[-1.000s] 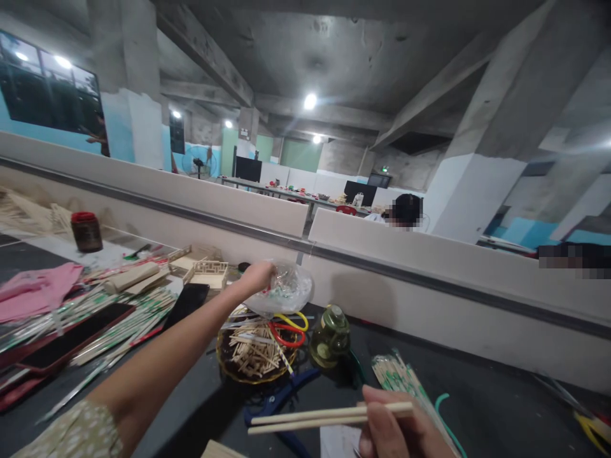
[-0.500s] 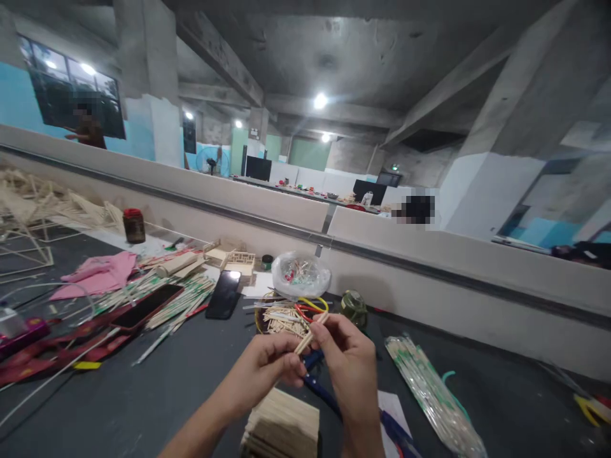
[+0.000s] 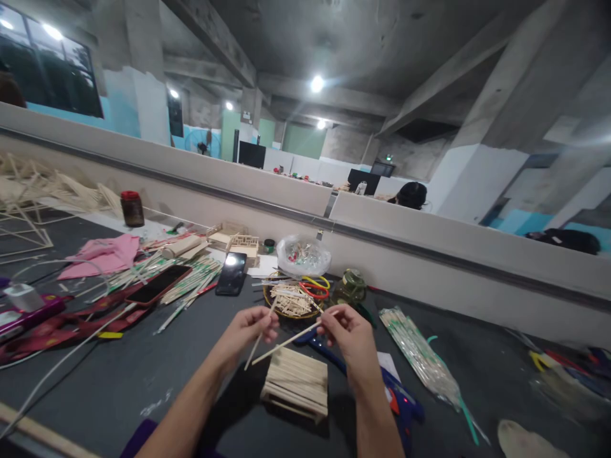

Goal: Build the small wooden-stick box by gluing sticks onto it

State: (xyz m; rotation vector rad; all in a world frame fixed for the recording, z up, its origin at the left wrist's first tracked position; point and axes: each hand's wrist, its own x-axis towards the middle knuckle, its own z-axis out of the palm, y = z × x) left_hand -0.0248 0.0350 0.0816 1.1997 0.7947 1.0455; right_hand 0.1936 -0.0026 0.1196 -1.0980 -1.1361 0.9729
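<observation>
My left hand [image 3: 249, 329] pinches a thin wooden stick [image 3: 258, 341] that slants down toward the table. In the fingers of my right hand [image 3: 347, 332] is another wooden stick [image 3: 284, 344], pointing down and left so that its far end comes near the first stick. Just below both hands, a small box-like block of wooden sticks laid side by side [image 3: 296, 376] rests on the dark table. Beyond the hands stands a round basket [image 3: 273, 305] full of short stick pieces. Scissors with red and yellow handles [image 3: 316, 287] lie over its rim.
A blue glue gun [image 3: 405, 404] lies beside my right forearm. Farther right is a plastic pack of sticks [image 3: 420, 356]. Two phones [image 3: 232, 273], loose sticks [image 3: 195, 280] and a pink cloth [image 3: 102, 256] are on the left. A low partition [image 3: 405, 248] runs behind, with a person's head [image 3: 411, 194] beyond.
My hands have moved apart. The sticks held together between them are now separated, one in each hand. The view has tilted down, showing more of the stick block and glue gun.
</observation>
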